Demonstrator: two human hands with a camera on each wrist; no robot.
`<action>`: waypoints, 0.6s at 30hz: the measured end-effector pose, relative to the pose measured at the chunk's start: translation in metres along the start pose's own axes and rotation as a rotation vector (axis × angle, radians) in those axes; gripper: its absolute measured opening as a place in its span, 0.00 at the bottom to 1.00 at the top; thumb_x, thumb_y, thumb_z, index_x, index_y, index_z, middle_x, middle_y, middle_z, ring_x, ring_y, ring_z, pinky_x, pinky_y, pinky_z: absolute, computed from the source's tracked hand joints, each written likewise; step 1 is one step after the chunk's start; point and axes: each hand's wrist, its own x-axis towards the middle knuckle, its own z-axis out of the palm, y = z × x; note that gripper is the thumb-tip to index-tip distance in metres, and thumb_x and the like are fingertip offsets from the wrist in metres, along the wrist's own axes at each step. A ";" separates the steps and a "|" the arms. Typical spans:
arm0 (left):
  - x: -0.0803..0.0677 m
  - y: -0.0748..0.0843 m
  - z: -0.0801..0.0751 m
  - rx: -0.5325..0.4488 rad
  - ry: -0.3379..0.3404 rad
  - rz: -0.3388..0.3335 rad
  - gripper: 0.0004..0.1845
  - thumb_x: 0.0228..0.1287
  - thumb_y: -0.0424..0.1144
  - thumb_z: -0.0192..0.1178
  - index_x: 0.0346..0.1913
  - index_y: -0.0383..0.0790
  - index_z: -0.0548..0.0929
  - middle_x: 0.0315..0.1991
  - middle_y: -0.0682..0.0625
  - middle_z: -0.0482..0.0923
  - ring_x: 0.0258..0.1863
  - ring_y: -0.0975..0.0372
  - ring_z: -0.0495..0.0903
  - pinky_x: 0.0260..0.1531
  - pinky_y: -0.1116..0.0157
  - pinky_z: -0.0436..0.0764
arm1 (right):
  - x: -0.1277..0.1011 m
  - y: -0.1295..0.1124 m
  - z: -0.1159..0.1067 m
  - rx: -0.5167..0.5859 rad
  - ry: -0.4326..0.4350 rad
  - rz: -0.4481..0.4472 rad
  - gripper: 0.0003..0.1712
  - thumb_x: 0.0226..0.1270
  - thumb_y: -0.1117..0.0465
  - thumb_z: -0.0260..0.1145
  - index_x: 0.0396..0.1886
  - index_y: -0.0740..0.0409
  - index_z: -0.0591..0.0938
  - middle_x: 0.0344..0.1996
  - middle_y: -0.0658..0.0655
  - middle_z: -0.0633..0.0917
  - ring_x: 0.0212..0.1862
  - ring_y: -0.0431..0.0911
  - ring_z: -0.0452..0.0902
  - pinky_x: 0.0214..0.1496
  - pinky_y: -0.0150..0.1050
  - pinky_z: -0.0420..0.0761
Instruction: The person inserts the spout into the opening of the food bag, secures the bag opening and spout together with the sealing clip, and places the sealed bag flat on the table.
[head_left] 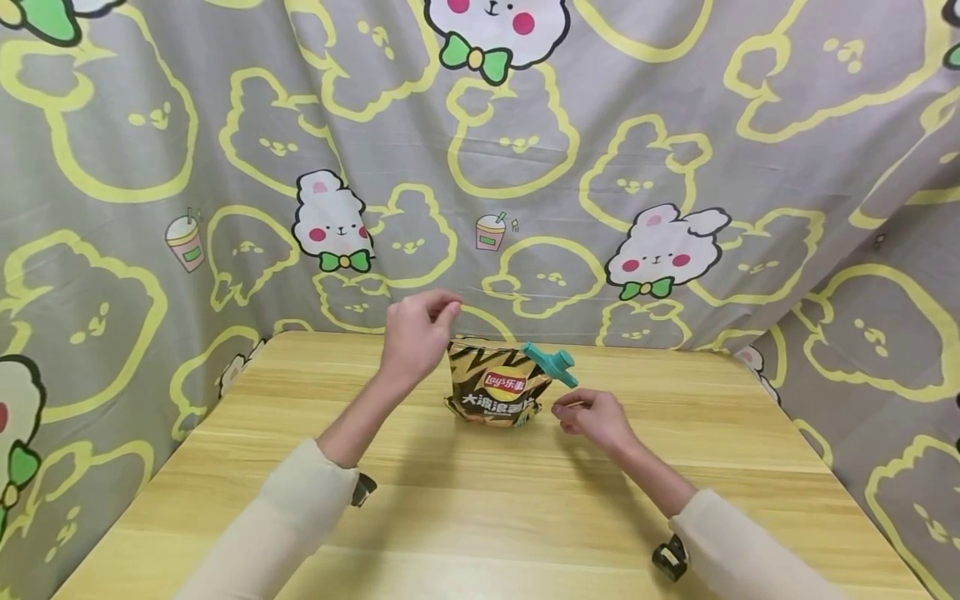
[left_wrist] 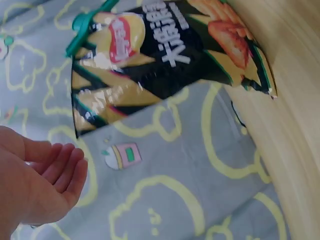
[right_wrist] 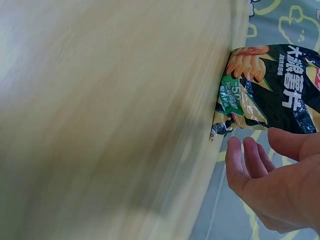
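A black and yellow bag of crisps (head_left: 491, 390) stands upright near the far middle of the wooden table (head_left: 480, 517). A teal clip (head_left: 550, 363) sits on the bag's top right corner. My left hand (head_left: 422, 332) hovers above and to the left of the bag's top, fingers loosely curled and holding nothing. My right hand (head_left: 591, 414) is low over the table just right of the bag, below the clip, also holding nothing. In the left wrist view the left hand (left_wrist: 47, 182) shows relaxed fingers apart from the bag (left_wrist: 165, 55). In the right wrist view the right hand (right_wrist: 272, 182) lies close to the bag (right_wrist: 275, 85).
A grey cloth (head_left: 525, 167) printed with yellow bear outlines and white rabbits hangs behind the table and down both sides. The table's far edge runs just behind the bag. Bare tabletop stretches from the bag to the near edge.
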 end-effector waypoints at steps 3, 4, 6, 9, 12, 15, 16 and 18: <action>0.001 -0.009 -0.004 -0.004 0.048 -0.035 0.07 0.71 0.34 0.62 0.43 0.37 0.90 0.36 0.44 0.90 0.33 0.56 0.87 0.38 0.58 0.85 | 0.000 0.000 0.005 0.055 0.023 0.001 0.15 0.68 0.66 0.69 0.49 0.72 0.84 0.46 0.71 0.88 0.42 0.56 0.89 0.48 0.44 0.88; 0.000 -0.012 -0.005 -0.005 0.054 -0.049 0.07 0.71 0.34 0.62 0.43 0.37 0.90 0.36 0.44 0.90 0.33 0.55 0.87 0.38 0.57 0.84 | 0.000 0.000 0.006 0.069 0.031 -0.001 0.15 0.68 0.66 0.68 0.49 0.72 0.84 0.46 0.71 0.88 0.41 0.56 0.89 0.48 0.45 0.88; -0.003 -0.020 -0.006 -0.013 0.055 -0.085 0.07 0.71 0.34 0.62 0.43 0.36 0.89 0.36 0.43 0.89 0.33 0.54 0.86 0.37 0.56 0.83 | 0.000 -0.001 0.010 0.089 0.045 -0.005 0.15 0.68 0.66 0.68 0.49 0.72 0.84 0.45 0.71 0.88 0.41 0.55 0.89 0.48 0.45 0.88; -0.008 -0.032 -0.005 -0.014 0.045 -0.146 0.07 0.71 0.35 0.62 0.42 0.36 0.89 0.35 0.43 0.89 0.32 0.54 0.86 0.36 0.57 0.81 | 0.000 -0.001 0.015 0.112 0.062 -0.005 0.15 0.68 0.67 0.68 0.50 0.72 0.84 0.45 0.71 0.88 0.41 0.56 0.89 0.48 0.46 0.88; -0.014 -0.046 -0.001 -0.011 0.018 -0.205 0.07 0.70 0.34 0.63 0.40 0.35 0.89 0.34 0.43 0.89 0.31 0.54 0.86 0.34 0.60 0.81 | 0.001 0.000 0.019 0.113 0.073 0.001 0.15 0.67 0.68 0.68 0.50 0.72 0.84 0.45 0.69 0.89 0.42 0.57 0.89 0.50 0.47 0.87; -0.020 -0.058 0.004 -0.010 -0.037 -0.248 0.06 0.69 0.33 0.64 0.40 0.34 0.89 0.33 0.43 0.89 0.31 0.54 0.87 0.31 0.63 0.82 | 0.001 0.000 0.022 0.110 0.084 0.008 0.16 0.65 0.69 0.68 0.51 0.72 0.83 0.44 0.67 0.89 0.44 0.58 0.89 0.50 0.47 0.87; -0.022 -0.062 0.006 -0.010 -0.062 -0.260 0.06 0.69 0.32 0.64 0.40 0.34 0.89 0.33 0.42 0.89 0.31 0.54 0.87 0.30 0.64 0.83 | 0.002 0.000 0.022 0.109 0.088 0.012 0.16 0.65 0.70 0.68 0.51 0.72 0.83 0.43 0.67 0.90 0.44 0.58 0.89 0.50 0.47 0.87; -0.026 -0.069 0.009 -0.002 -0.112 -0.281 0.05 0.67 0.32 0.64 0.40 0.34 0.89 0.33 0.43 0.89 0.31 0.55 0.87 0.29 0.65 0.83 | 0.003 0.001 0.025 0.115 0.094 0.020 0.17 0.64 0.70 0.68 0.52 0.72 0.83 0.43 0.67 0.90 0.44 0.58 0.89 0.51 0.47 0.87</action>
